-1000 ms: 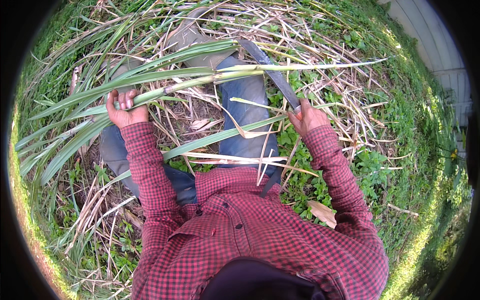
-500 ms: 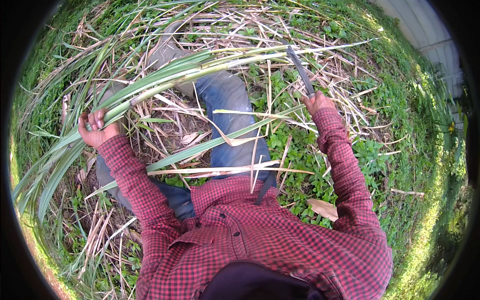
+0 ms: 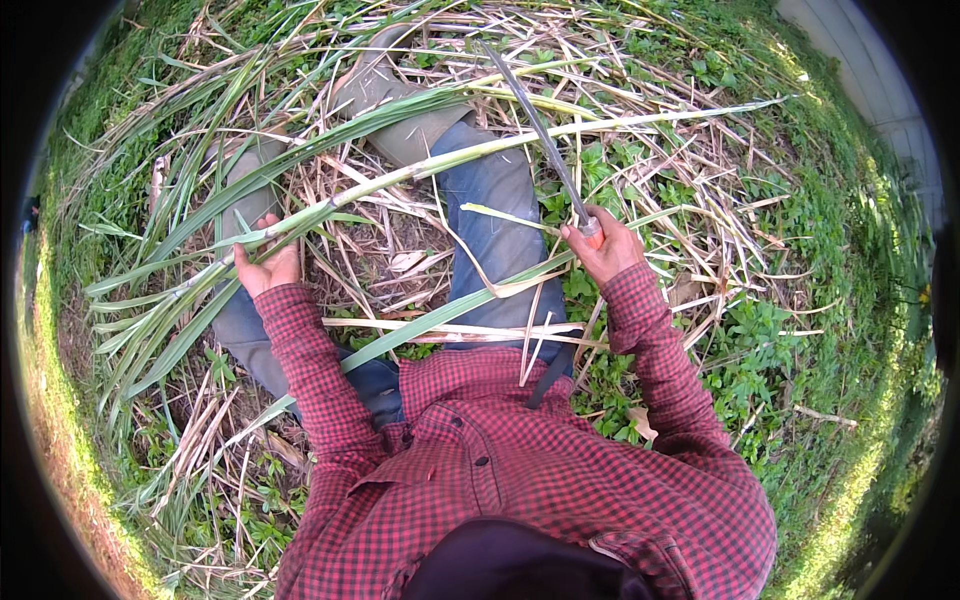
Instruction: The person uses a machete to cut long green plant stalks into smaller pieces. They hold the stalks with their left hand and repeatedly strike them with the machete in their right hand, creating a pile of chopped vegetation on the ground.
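The left hand (image 3: 265, 268) is gripping a long green leafy cane stalk (image 3: 420, 168) lying crosswise; the right hand (image 3: 605, 248), fingers closed, is holding a long dark-bladed knife (image 3: 540, 135) pointing away across it.

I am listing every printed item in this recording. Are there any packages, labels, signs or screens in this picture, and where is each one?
None are in view: no package, label, sign or screen.
Only the left hand holding a long green leafy stalk, the right hand holding a long knife, and grass with dry stalks on the ground.
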Motion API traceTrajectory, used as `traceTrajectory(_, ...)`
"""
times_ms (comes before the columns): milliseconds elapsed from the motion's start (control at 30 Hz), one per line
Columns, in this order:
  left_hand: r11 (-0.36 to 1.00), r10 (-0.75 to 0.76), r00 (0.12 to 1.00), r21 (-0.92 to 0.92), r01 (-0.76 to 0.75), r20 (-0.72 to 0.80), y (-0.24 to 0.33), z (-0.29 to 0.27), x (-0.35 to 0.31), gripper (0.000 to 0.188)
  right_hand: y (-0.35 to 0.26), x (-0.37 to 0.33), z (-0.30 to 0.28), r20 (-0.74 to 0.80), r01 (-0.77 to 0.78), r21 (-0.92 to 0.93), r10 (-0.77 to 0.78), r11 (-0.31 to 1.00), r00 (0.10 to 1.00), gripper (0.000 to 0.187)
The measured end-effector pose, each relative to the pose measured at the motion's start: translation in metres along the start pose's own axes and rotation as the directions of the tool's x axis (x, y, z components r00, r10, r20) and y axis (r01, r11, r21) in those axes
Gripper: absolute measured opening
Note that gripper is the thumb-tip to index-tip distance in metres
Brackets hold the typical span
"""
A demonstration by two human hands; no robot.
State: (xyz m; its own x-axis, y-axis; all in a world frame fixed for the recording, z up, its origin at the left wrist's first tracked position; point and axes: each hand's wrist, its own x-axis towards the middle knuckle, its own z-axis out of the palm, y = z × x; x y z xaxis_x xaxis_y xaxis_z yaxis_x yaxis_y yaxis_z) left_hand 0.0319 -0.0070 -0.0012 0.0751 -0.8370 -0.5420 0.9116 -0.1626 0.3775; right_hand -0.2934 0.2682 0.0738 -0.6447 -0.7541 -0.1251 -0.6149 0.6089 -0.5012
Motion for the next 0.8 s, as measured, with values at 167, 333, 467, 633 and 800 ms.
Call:
traceTrajectory(167,0.977,0.012,0.968,-0.208,0.042,0.25,0.002,-0.02,0.026,0.042,-0.021,-0.012,0.009,0.09,0.146,-0.052,-0.141,0.988,0.986,0.052)
traceTrajectory(333,0.971,0.196,0.912,-0.204,-0.127,0.361,-0.001,0.021,-0.021,0.044,-0.042,-0.02,0.034,0.145,0.268,-0.035,-0.26,0.963,0.955,0.053)
traceTrajectory(467,0.977,0.21,0.9,-0.106,-0.183,0.381,0.005,0.043,-0.05,0.041,-0.061,-0.022,0.037,0.124,0.329,-0.053,-0.321,0.943,0.939,0.054)
traceTrajectory(633,0.996,0.004,0.968,-0.084,0.018,0.251,0.017,0.031,-0.028,0.04,-0.062,-0.016,0.026,0.175,0.306,-0.178,-0.276,0.935,0.945,0.053)
traceTrajectory(800,0.987,0.112,0.987,-0.131,-0.097,0.116,-0.003,0.023,-0.017,0.05,-0.031,0.003,0.018,0.058,0.122,-0.274,-0.11,0.954,0.992,0.053)
